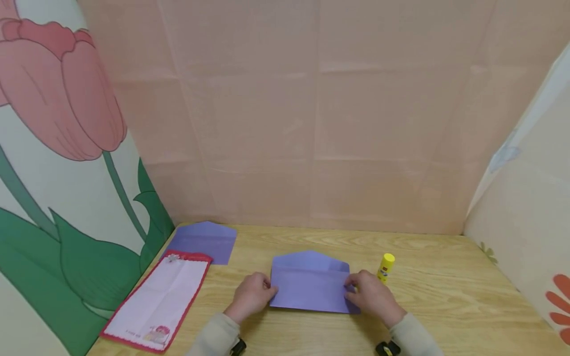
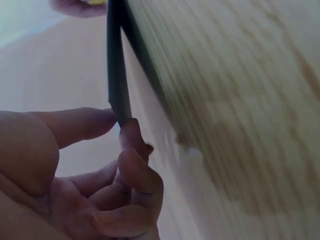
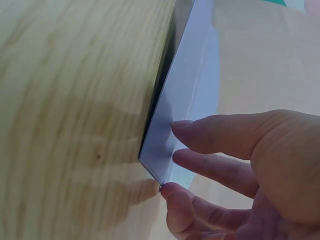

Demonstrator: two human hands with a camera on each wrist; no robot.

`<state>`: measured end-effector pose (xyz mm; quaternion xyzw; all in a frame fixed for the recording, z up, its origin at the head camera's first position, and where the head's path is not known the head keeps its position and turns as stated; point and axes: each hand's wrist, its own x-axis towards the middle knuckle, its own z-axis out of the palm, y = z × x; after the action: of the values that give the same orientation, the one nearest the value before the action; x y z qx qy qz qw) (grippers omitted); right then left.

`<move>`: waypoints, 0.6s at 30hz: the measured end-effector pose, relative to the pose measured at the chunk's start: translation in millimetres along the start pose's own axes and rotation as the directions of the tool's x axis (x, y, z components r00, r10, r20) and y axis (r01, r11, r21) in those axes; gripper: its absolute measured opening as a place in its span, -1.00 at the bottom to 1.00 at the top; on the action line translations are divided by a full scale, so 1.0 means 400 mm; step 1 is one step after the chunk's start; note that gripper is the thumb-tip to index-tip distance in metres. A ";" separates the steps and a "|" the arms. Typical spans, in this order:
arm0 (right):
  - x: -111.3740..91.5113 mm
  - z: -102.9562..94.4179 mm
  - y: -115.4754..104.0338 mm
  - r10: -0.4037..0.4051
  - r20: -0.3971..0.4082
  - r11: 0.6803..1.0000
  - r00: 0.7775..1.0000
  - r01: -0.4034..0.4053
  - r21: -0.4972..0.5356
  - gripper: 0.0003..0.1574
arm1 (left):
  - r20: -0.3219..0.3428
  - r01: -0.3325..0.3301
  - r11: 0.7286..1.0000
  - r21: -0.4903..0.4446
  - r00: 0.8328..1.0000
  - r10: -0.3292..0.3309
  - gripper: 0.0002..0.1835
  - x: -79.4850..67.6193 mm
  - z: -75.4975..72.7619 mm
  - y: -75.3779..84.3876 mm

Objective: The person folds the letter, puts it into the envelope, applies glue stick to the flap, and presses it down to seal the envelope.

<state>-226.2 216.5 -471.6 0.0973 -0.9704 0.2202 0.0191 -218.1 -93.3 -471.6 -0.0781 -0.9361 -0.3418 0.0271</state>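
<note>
The envelope (image 1: 310,288) lies near the front middle of the surface (image 1: 445,296), flap open and pointing away. The left hand (image 1: 251,295) pinches its left edge between thumb and curled fingers (image 2: 131,137). The right hand (image 1: 371,295) pinches its right edge. A glue stick (image 1: 385,267) stands just right. A second envelope (image 1: 202,241) and letter sheet (image 1: 160,301) lie left.

Both forearms in pale sleeves reaching forward side by side, left hand (image 1: 250,295) with thumb and curled fingers pinching, right hand (image 1: 371,295) fingers extended, thumb underneath, pinching
</note>
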 end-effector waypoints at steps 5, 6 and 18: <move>-0.002 0.000 0.000 -0.006 -0.011 1.000 1.000 0.006 -0.027 -0.80 | 0.039 0.009 1.000 0.017 0.999 -0.010 -0.75 0.003 0.006 0.002; -0.003 0.000 -0.001 -0.012 -0.016 0.999 1.000 0.011 -0.033 -0.79 | 0.046 0.010 1.000 0.022 0.999 -0.011 -0.74 0.003 0.006 0.004; -0.005 -0.001 -0.010 0.003 0.005 0.998 1.000 -0.003 -0.057 -0.66 | 0.106 -0.071 0.996 0.045 0.992 0.066 -0.61 -0.001 0.005 0.010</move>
<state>-223.4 213.6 -469.6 0.0957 -0.9765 0.1923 0.0191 -217.2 -88.9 -470.6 -0.1272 -0.9411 -0.3131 -0.0081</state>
